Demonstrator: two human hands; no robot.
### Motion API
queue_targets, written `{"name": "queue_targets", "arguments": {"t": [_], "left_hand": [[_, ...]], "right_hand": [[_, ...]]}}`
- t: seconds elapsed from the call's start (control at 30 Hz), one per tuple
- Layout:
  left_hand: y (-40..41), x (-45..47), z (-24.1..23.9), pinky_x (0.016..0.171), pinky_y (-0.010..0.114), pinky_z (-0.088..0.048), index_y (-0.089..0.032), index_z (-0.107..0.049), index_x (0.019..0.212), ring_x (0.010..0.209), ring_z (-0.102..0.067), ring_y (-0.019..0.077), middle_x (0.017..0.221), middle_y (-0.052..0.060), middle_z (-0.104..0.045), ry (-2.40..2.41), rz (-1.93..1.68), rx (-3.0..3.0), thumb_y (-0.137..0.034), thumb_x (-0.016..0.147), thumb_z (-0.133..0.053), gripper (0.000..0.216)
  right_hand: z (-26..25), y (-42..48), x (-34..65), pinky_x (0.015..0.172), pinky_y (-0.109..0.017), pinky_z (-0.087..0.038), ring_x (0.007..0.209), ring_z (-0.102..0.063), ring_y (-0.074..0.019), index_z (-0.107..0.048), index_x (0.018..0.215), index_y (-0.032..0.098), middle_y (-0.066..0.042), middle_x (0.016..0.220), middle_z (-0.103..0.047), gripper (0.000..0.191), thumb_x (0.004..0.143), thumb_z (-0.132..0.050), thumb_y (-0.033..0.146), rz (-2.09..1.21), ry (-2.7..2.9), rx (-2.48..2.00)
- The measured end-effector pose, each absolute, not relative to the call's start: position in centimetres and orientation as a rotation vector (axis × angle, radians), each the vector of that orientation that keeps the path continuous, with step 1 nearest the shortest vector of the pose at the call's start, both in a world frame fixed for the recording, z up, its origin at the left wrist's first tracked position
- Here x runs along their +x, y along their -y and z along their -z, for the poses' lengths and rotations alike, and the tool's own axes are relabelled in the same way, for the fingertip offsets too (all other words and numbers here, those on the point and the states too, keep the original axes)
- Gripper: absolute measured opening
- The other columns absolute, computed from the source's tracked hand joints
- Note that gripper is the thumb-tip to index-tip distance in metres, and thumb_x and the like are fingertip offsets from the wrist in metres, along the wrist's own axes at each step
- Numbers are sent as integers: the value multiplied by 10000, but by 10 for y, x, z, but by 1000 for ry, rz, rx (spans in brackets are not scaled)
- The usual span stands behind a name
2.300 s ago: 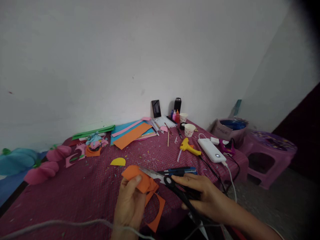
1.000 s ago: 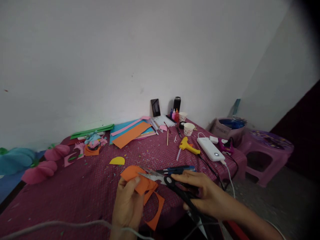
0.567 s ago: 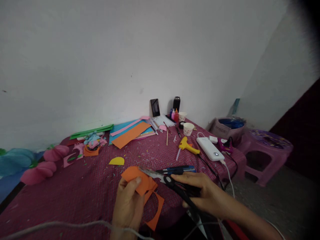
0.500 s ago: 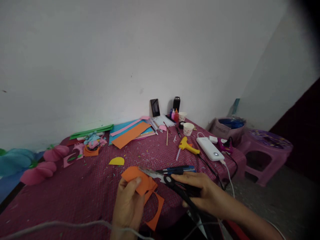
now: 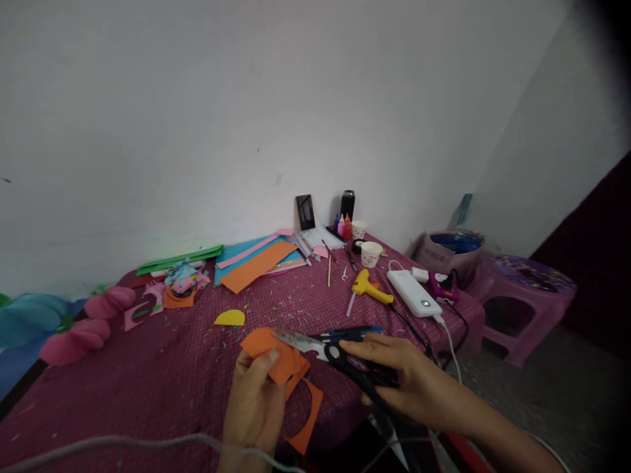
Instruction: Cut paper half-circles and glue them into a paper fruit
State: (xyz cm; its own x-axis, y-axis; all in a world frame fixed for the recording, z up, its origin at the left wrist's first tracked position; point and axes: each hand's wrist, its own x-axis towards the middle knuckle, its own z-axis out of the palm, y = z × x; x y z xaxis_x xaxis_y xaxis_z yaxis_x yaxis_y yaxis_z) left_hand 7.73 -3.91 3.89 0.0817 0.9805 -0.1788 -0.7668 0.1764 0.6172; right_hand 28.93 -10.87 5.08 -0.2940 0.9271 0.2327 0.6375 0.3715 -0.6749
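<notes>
So there was stuff all over: sheets [image 5: 259,265] piled along the table's back edge, scraps [image 5: 185,279] near the back left corner, and pink puffs [image 5: 76,340] at the left edge. The phone [image 5: 305,212] leaned on the wall [image 5: 296,98], with the flask [image 5: 348,203], some little bottles [image 5: 348,230] and a couple of cups [image 5: 371,255] bunched toward the back right corner. The glue gun [image 5: 373,290] and power bank [image 5: 414,293] sat over by the right edge. A blue tool [image 5: 374,330] was right behind the scissors [image 5: 315,347], partly hidden by them, and a pale cord [image 5: 138,439] ran across the front of the view, over the left wrist. The table [image 5: 172,374] had a dark red checked cloth with tiny clippings sprinkled on it, and a pink stool [image 5: 527,276] and a box [image 5: 438,253] stood off past its right edge. The orange paper [image 5: 276,355] was up above the front of the table, pinched between the left hand's [image 5: 255,394] thumb and fingers, an orange offcut [image 5: 310,420] dangling beside it. The right hand [image 5: 399,371] came in from the lower right, fingers curled around the black handles, blade tips overlapping the paper.
</notes>
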Motion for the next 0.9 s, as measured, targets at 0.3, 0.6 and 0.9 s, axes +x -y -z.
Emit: {"name": "queue_targets", "arguments": {"t": [0.3, 0.6, 0.9], "left_hand": [[39, 78, -37, 630, 236, -573, -192, -682, 643, 617, -653, 131, 641, -8, -692, -631, -1364, 441, -90, 519, -786, 191], [40, 78, -39, 639, 243, -575, -182, -682, 642, 628, -661, 134, 639, -10, -691, -631, -1369, 422, -84, 510, -788, 196], [40, 80, -46, 609, 214, -577, -187, -683, 647, 614, -670, 129, 655, -12, -711, -656, -1396, 305, -66, 501, -781, 213]], "right_hand": [[-43, 107, 291, 665, -324, -461, 791, -593, -183, -442, 1399, 334, -48, 977, -645, 663, 798, -638, 134, -614, 2048, -1328], [-38, 107, 291, 733, -343, -495, 870, -625, -203, -448, 1394, 335, -58, 1048, -666, 684, 780, -647, 107, -631, 2016, -1302], [-32, 106, 285, 931, -401, -458, 1071, -605, -242, -527, 1326, 357, -38, 1211, -654, 589, 782, -711, 222, -883, 1737, -1203]]}}
